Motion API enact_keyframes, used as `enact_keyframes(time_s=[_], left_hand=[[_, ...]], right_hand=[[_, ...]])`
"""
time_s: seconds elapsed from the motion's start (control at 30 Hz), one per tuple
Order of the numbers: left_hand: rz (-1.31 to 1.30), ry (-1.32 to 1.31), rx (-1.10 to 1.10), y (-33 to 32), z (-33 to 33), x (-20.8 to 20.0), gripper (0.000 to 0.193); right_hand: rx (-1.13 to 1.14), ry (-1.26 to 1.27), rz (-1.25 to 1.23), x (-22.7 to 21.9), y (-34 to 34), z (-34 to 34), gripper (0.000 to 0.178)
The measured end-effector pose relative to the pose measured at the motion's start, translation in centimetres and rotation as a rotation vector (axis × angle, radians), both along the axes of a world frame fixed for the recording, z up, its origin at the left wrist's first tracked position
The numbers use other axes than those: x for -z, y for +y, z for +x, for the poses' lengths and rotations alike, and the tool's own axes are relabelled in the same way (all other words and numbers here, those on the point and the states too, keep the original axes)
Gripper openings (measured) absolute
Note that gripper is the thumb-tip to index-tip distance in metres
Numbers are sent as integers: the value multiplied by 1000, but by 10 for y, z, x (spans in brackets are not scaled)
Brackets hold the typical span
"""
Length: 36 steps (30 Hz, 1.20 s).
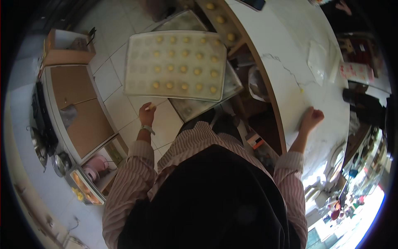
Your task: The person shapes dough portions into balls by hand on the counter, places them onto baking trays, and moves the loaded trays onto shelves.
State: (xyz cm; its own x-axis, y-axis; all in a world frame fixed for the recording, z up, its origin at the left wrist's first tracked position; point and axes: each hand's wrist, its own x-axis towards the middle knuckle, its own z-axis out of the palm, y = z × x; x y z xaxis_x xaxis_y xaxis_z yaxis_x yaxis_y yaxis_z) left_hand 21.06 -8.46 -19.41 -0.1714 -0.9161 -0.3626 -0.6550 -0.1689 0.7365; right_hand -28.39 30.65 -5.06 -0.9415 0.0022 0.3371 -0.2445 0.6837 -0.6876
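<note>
My left hand (146, 114) is closed in a pinch around a small pale yellow dough ball (152, 106), just off the near left edge of a large baking tray (139, 89). Rows of similar dough balls (184, 69) sit on the tray, and faint round marks show along its left side. Over the white marble-patterned counter, my right hand (311, 119) has its fingers curled in; whatever they may hold is hidden.
More trays (188, 108) lie beneath the large one. Several dough balls (220, 19) rest beyond it, near the curved counter edge (260, 62). A phone (253, 4) lies at the counter's far end. Cardboard (89, 120) covers a low unit on the left, beside an open box (68, 56).
</note>
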Motion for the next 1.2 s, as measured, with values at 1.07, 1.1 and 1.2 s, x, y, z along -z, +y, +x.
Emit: enact_keyframes(time_s=[1.07, 1.1, 1.2], left_hand=[[-388, -427, -89, -113, 11, 100, 58], [-365, -413, -98, -105, 14, 103, 59], [-344, -398, -89, -72, 20, 110, 57]], right_hand=[[-28, -50, 190, -3, 83, 30, 21], [76, -86, 129, -3, 86, 15, 21], [110, -181, -25, 1, 88, -39, 22]])
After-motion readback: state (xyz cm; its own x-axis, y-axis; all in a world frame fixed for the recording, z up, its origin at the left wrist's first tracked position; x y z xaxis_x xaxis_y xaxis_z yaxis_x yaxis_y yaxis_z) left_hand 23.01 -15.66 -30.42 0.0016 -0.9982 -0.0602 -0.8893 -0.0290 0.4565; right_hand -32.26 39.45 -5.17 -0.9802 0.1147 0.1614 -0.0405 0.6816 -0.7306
